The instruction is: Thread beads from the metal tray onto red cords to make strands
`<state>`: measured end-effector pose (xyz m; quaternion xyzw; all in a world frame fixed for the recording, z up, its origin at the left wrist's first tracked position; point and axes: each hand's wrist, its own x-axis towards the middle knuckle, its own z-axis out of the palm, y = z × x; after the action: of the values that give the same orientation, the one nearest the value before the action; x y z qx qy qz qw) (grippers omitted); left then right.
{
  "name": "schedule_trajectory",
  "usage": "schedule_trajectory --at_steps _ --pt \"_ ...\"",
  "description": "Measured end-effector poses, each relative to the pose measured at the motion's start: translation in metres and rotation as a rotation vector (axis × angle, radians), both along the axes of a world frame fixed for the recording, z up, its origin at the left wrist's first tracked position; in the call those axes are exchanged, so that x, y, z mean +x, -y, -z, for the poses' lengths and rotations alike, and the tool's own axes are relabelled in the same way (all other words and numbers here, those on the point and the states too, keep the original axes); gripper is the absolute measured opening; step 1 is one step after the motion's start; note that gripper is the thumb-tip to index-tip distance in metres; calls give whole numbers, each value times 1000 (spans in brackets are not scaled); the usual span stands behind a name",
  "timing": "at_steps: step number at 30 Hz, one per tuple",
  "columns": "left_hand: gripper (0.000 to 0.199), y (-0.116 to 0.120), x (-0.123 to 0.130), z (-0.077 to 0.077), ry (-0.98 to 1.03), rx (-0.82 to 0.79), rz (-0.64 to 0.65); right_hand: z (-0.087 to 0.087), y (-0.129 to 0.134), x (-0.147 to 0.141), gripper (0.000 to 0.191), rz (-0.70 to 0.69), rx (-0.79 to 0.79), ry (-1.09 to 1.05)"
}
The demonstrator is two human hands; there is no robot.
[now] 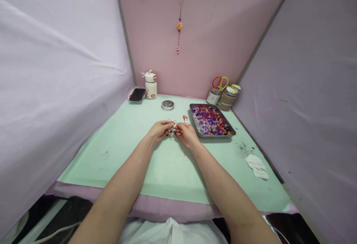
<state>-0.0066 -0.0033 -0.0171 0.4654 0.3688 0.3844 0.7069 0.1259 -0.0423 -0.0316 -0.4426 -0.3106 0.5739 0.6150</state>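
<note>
My left hand (pixel 162 128) and my right hand (pixel 185 132) meet over the middle of the table, fingertips close together. Both are closed in a pinch on a thin dark-red cord (pixel 174 121), whose loose ends curl up above the fingers. Between and just below the fingertips hang a few small beads (pixel 171 133), pale and dark; my fingers partly hide them. A small tube with a red and white label (pixel 186 119) lies right behind my right hand. To the right of that hand is a metal tray (pixel 212 136) full of purple, red, clear and orange beads.
A round tin (pixel 167 105) of small pieces lies behind my hands. Further back stand a white bottle (pixel 151 87), a phone (pixel 137 95), a jar with scissors (pixel 214 96) and a brown jar (pixel 227 100). A crumpled white cloth (pixel 257 166) lies right. A beaded cord (pixel 179 26) hangs on the pink wall.
</note>
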Motion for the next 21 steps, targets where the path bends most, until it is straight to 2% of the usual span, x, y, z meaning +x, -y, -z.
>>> schedule_trajectory --at_steps 8,11,17,21 --pt "26 0 2 2 -100 30 1 1 -3 5 26 99 50 136" --pt "25 0 1 2 -164 55 27 0 -1 5 30 51 75 221" --pt "23 5 0 -6 -280 88 52 -5 5 4 22 36 102 267" --pt "17 9 3 -10 -287 123 77 -6 7 3 19 43 86 283"
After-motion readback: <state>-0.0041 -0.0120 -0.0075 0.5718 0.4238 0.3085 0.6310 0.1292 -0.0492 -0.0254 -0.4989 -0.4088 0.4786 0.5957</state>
